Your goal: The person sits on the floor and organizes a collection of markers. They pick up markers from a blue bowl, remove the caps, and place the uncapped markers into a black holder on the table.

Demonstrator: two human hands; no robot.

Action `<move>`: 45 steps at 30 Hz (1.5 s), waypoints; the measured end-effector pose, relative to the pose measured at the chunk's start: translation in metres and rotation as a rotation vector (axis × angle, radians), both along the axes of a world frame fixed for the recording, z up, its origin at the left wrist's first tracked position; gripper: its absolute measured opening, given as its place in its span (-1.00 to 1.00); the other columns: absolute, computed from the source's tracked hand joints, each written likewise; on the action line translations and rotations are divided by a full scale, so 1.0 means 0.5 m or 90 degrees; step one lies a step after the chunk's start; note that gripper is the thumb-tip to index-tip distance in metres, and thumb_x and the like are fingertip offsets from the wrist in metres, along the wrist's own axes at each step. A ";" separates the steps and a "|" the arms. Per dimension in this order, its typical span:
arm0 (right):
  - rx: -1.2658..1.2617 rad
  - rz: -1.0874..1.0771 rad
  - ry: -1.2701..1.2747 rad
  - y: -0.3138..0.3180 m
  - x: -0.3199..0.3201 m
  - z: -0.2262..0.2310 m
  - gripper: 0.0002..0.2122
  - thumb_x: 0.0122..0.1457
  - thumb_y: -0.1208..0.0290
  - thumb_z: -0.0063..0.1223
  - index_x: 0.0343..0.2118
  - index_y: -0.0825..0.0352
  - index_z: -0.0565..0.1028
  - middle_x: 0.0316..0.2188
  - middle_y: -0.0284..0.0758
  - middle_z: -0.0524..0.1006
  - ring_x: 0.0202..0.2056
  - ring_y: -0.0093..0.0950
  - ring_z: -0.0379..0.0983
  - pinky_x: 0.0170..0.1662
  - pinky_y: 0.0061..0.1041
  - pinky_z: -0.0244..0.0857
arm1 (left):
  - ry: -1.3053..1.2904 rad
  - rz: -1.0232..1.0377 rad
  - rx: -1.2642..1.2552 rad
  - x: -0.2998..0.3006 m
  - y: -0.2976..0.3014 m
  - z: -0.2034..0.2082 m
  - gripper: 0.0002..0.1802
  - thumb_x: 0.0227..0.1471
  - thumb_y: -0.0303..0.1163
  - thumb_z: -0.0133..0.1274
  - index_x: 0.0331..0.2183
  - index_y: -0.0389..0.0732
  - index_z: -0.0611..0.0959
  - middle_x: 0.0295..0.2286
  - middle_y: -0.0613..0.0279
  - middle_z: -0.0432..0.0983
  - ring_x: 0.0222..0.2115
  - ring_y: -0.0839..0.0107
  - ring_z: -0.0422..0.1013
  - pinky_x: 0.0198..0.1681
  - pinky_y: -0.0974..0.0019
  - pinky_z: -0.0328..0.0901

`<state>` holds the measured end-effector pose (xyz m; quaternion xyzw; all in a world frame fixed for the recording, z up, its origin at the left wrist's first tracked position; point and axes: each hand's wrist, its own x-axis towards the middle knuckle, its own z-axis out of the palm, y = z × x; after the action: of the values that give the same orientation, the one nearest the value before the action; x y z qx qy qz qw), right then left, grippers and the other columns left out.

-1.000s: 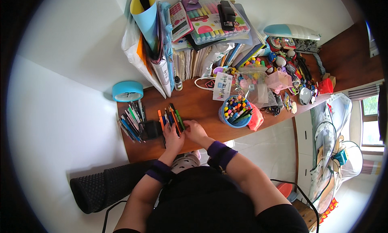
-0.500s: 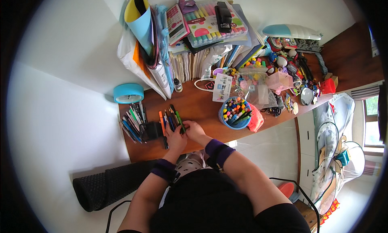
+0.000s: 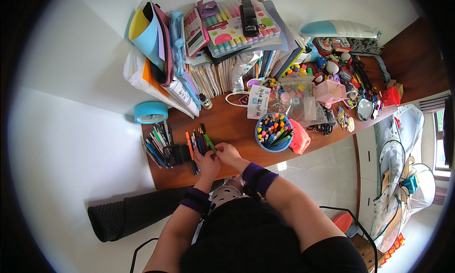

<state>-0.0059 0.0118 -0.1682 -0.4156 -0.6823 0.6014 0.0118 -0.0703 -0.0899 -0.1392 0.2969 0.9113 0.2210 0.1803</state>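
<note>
- A green pen [image 3: 209,143] is observed at the right end of a row of pens and pencils [image 3: 199,141] on the brown desk [image 3: 232,119]; it is slanted, its lower end at the fingertips.
- The right hand [image 3: 228,154] is found with its fingers drawn together; the lower end of the green pen is pinched by them.
- The left hand [image 3: 207,165] is placed just beside the right, its fingers bent over the lower ends of the row; whether anything is gripped by it cannot be told.
- An orange pen [image 3: 189,142] is noted at the left edge of the row.
- A black holder [image 3: 179,154] is positioned left of the row, with a spread of loose pens [image 3: 156,146] beside it.
- A round blue-rimmed object [image 3: 151,113] is seen beyond those pens.
- A blue container [image 3: 259,142] is located right of the hands, filled with markers [image 3: 275,127]; a coral cloth [image 3: 299,138] is laid next to it.
- A small bottle [image 3: 205,101] is stood near the upright books [image 3: 215,76].
- A purple band is worn on each wrist.
</note>
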 end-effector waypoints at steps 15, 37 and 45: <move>0.168 -0.034 0.300 0.061 0.130 0.278 -0.69 0.03 0.58 0.14 -0.11 0.34 0.48 -0.27 -0.21 0.50 -0.34 -0.29 0.52 -0.28 -0.43 0.42 | -0.207 -0.124 0.343 0.057 0.047 0.248 -0.71 0.05 -0.62 -0.04 -0.13 -0.31 0.53 -0.15 0.03 0.43 -0.15 0.19 0.43 -0.06 0.32 0.33; 0.422 -0.034 0.192 0.181 0.349 0.287 -0.69 0.08 0.50 0.10 -0.07 0.24 0.46 -0.28 -0.21 0.49 -0.30 -0.14 0.49 -0.28 -0.27 0.40 | -0.437 -0.251 0.366 0.207 0.186 0.204 -0.62 0.10 -0.61 -0.08 0.00 -0.35 0.46 -0.08 0.07 0.44 -0.06 0.34 0.43 -0.02 0.37 0.33; 0.372 -0.067 0.235 0.188 0.343 0.256 -0.76 0.06 0.51 0.12 -0.16 0.28 0.49 -0.32 -0.20 0.52 -0.31 -0.16 0.50 -0.28 -0.28 0.41 | -0.319 -0.267 0.323 0.216 0.187 0.238 -0.65 0.10 -0.57 -0.06 -0.04 -0.37 0.51 -0.03 0.06 0.44 -0.03 0.26 0.41 0.03 0.34 0.28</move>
<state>0.1654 0.1056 -0.0401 -0.3136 -0.7898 0.4439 0.2842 0.0376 0.0034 -0.0204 0.4484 0.6756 0.4623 0.3590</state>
